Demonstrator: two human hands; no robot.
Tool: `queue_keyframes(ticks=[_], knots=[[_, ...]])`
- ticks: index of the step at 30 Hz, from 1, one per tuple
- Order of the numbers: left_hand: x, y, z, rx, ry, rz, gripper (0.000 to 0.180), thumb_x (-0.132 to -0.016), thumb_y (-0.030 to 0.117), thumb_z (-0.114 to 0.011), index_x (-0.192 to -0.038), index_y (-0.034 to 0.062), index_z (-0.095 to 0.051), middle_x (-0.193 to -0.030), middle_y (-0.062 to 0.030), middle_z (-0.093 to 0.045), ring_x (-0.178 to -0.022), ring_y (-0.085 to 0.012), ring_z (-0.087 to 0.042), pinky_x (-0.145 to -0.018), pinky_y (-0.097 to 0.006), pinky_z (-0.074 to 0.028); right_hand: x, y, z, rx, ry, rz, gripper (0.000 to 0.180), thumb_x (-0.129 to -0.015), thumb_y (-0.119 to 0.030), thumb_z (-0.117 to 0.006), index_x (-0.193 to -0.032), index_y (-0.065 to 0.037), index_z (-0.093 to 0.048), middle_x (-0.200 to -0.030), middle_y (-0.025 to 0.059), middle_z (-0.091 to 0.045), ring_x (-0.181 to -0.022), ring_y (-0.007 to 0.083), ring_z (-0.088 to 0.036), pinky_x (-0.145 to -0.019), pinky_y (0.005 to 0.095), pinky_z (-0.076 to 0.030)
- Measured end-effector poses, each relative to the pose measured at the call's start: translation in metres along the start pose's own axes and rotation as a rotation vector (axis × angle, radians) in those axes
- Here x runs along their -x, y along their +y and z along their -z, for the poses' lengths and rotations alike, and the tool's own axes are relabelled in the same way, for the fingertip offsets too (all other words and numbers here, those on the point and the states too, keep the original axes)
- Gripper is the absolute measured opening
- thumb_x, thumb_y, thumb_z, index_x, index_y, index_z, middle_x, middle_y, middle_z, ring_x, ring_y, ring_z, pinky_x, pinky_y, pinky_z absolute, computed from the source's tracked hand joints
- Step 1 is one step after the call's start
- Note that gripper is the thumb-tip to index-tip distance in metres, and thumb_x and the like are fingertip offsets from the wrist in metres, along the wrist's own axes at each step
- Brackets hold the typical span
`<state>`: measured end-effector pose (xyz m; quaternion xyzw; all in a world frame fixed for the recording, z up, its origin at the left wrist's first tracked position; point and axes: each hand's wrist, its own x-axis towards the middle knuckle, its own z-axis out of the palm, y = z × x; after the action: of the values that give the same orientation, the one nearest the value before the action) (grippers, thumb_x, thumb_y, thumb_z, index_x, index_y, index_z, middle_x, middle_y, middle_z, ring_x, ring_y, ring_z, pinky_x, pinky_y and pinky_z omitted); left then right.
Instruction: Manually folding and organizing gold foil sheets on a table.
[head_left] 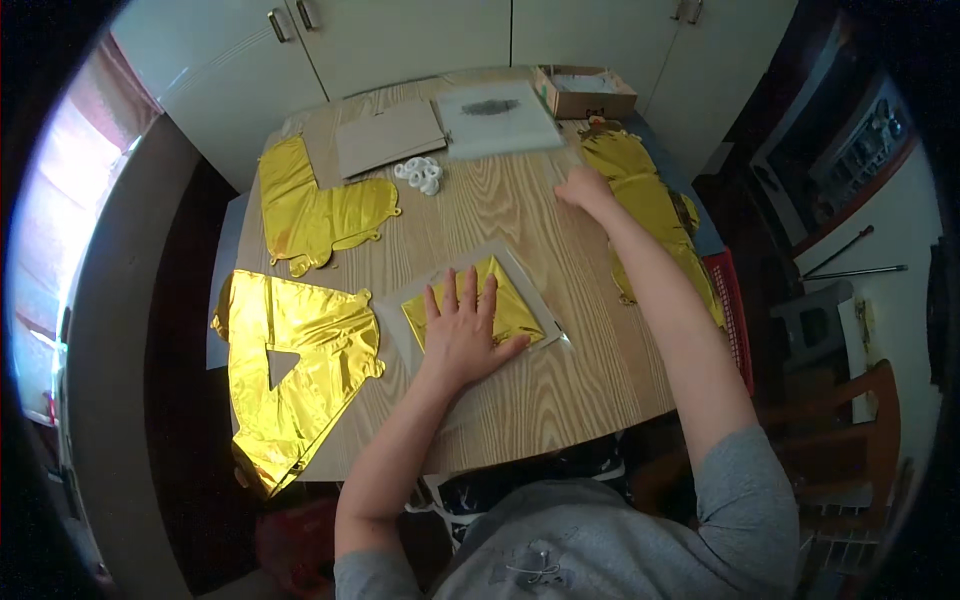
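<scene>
My left hand (463,335) lies flat with fingers spread on a folded gold foil balloon (513,308). Under or around that balloon is a clear plastic bag (530,272); I cannot tell whether the foil is inside it. Further off to the right, my right hand (584,188) is closed low over the wooden table (530,400), beside flat gold foil balloons (645,195). Its fingers are curled, and whatever they hold, if anything, is hidden. At the left edge lie a triangular gold foil balloon (310,345) with a hole and another angular gold foil balloon (320,215).
Cardboard sheets (385,140), a stack of clear plastic bags (510,138) and an open cardboard box (600,100) are along the far edge. Several white rings (420,174) sit in front of the cardboard. A red basket (733,320) and a wooden chair (875,430) stand at the right.
</scene>
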<state>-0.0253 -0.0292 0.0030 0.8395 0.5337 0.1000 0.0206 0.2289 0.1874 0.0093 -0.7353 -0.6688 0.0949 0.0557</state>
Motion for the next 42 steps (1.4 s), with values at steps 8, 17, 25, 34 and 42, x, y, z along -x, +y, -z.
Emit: queue_keyframes(ticks=[8,17,25,34,42], knots=[[0.003,-0.003,-0.005,0.04,0.032,-0.007,0.098,-0.074,0.07,-0.054,-0.143,0.0038,-0.031,-0.149,-0.0237,-0.025,-0.139,-0.0463,-0.016,-0.109,-0.063,-0.011,0.078,0.02,0.028,-0.078,-0.037,0.178,0.021,-0.076,-0.021,-0.063,-0.086,-0.003,-0.066,-0.088,0.0178,-0.068,-0.083,0.0344,-0.066,-0.075,0.0424,-0.052],[0.003,-0.009,0.014,0.267,0.02,-0.369,0.071,-0.063,0.049,-0.075,-0.116,0.0078,-0.051,-0.133,-0.0161,-0.044,-0.135,-0.0393,-0.03,-0.109,-0.06,-0.019,0.293,0.027,0.027,-0.707,-0.072,0.336,0.014,-0.084,-0.007,-0.06,-0.096,-0.004,-0.064,-0.079,0.0087,-0.064,-0.064,0.017,-0.06,-0.06,0.0293,-0.048],[0.006,-0.009,0.014,0.372,-0.046,-0.407,0.04,-0.071,0.028,-0.07,-0.102,0.006,-0.055,-0.119,-0.011,-0.056,-0.127,-0.0349,-0.043,-0.108,-0.06,-0.025,0.334,0.004,0.001,-0.639,0.011,0.449,0.011,-0.081,-0.009,-0.064,-0.092,-0.006,-0.065,-0.082,0.011,-0.065,-0.068,0.0267,-0.064,-0.059,0.0333,-0.051],[0.007,-0.008,0.01,0.408,0.0,-0.427,0.035,-0.072,0.027,-0.067,-0.097,0.0049,-0.054,-0.116,-0.0117,-0.057,-0.126,-0.0361,-0.044,-0.106,-0.062,-0.026,0.334,-0.015,-0.005,-0.537,0.04,0.545,0.015,-0.082,-0.014,-0.065,-0.094,-0.006,-0.064,-0.087,0.0112,-0.063,-0.079,0.0294,-0.064,-0.069,0.0368,-0.053],[0.008,-0.003,0.012,0.394,-0.002,-0.463,0.032,-0.079,0.03,-0.063,-0.096,0.005,-0.054,-0.116,-0.0115,-0.057,-0.125,-0.0347,-0.045,-0.106,-0.061,-0.027,0.317,-0.012,-0.017,-0.392,0.233,0.605,0.016,-0.083,-0.016,-0.065,-0.096,-0.006,-0.063,-0.082,0.0102,-0.06,-0.075,0.029,-0.063,-0.068,0.038,-0.052]])
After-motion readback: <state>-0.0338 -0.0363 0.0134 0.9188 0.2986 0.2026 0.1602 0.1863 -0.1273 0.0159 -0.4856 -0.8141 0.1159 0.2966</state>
